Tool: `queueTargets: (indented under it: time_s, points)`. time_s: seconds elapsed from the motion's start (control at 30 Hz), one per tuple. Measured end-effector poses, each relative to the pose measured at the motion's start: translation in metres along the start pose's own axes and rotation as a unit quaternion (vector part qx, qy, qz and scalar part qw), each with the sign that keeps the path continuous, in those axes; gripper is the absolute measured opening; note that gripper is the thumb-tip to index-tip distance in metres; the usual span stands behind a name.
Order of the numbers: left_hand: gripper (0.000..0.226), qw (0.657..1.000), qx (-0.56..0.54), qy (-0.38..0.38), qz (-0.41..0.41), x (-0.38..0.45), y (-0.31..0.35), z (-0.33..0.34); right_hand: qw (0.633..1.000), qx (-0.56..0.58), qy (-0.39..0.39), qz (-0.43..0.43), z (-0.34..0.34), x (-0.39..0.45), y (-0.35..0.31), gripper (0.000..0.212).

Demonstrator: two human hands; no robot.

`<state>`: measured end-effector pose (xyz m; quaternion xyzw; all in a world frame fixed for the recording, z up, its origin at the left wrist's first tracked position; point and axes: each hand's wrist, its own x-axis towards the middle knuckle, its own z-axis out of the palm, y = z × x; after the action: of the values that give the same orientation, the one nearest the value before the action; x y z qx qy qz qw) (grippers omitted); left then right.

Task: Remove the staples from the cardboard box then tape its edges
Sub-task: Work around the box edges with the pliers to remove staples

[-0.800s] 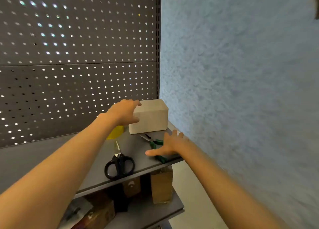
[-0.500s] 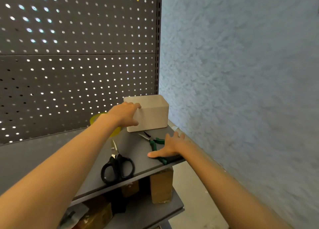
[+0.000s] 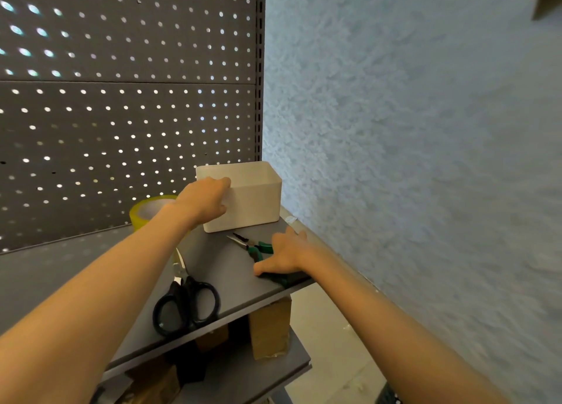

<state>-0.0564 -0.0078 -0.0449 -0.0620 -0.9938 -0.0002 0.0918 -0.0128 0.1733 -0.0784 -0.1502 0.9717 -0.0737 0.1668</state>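
Head view: brown cardboard box [image 3: 269,327] stands upright beneath grey shelf [image 3: 219,266].

Shelf [image 3: 231,269] layout beneath the pegboard [image 3: 127,123].
A bin [image 3: 255,202] is standing at the back, tape roll [image 3: 146,213] lying to its left, pliers [image 3: 254,247] lying before it, scissors [image 3: 185,303] lying nearer the front edge; boxes [image 3: 269,327] are sitting on the shelf below.

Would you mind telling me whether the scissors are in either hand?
No, the black-handled scissors lie untouched on the shelf, apart from both hands.
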Motion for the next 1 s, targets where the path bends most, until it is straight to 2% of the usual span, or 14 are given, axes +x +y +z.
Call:
queueTargets:
  time_s: [0.07,0.2,0.6,1.0]
  points:
    - [0.033,1.0,-0.02,0.006,-0.001,0.0,-0.001,0.0,1.0,0.001,0.012,-0.01,0.001,-0.003,0.001,0.041]
    - [0.033,0.998,-0.051,0.027,-0.002,-0.001,0.0,-0.003,0.998,-0.02,0.058,-0.024,0.005,-0.008,0.003,0.058]
    - [0.033,0.986,-0.09,0.142,-0.023,-0.029,0.011,-0.047,0.975,0.008,0.193,-0.114,-0.003,-0.046,0.009,0.038]
    - [0.03,0.976,-0.065,0.198,-0.065,-0.11,0.014,-0.099,0.953,-0.041,0.272,-0.127,0.004,-0.094,-0.001,0.047]
